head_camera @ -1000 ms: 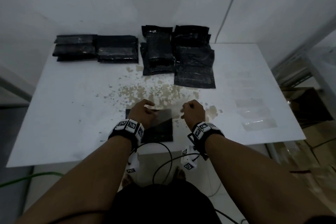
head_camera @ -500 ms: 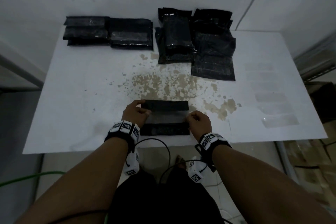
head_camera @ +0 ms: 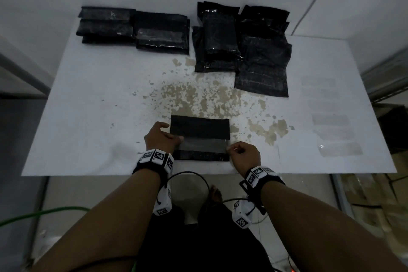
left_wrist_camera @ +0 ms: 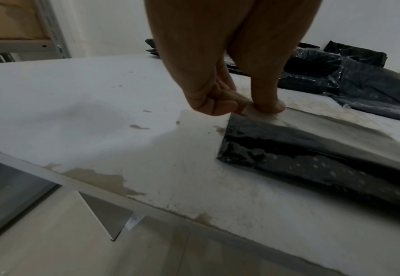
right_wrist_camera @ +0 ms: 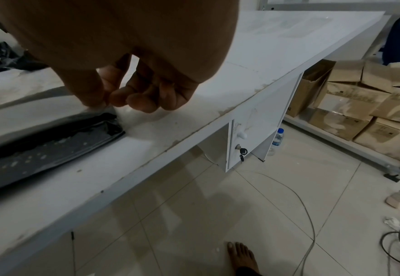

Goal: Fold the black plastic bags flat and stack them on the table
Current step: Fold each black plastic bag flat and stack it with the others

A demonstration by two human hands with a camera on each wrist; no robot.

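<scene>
A black plastic bag (head_camera: 199,137) lies partly folded near the front edge of the white table (head_camera: 88,117). My left hand (head_camera: 162,138) pinches its left edge between thumb and curled fingers (left_wrist_camera: 260,106). At the bag's right edge my right hand (head_camera: 241,153) pinches the fold with thumb and forefinger (right_wrist_camera: 99,103). The bag (left_wrist_camera: 312,149) shows a glossy fold in the left wrist view, and its right corner (right_wrist_camera: 52,142) lies flat in the right wrist view.
Two stacks of folded black bags (head_camera: 134,28) sit at the back left. Looser black bags (head_camera: 242,46) pile at the back centre-right. Clear tape strips (head_camera: 331,130) lie on the table's right side. Cardboard boxes (right_wrist_camera: 359,104) stand on the floor at the right.
The bag has been turned from a narrow shape to lie wide across the table, with a flap folded toward me. Both hands moved apart to its left and right edges.
</scene>
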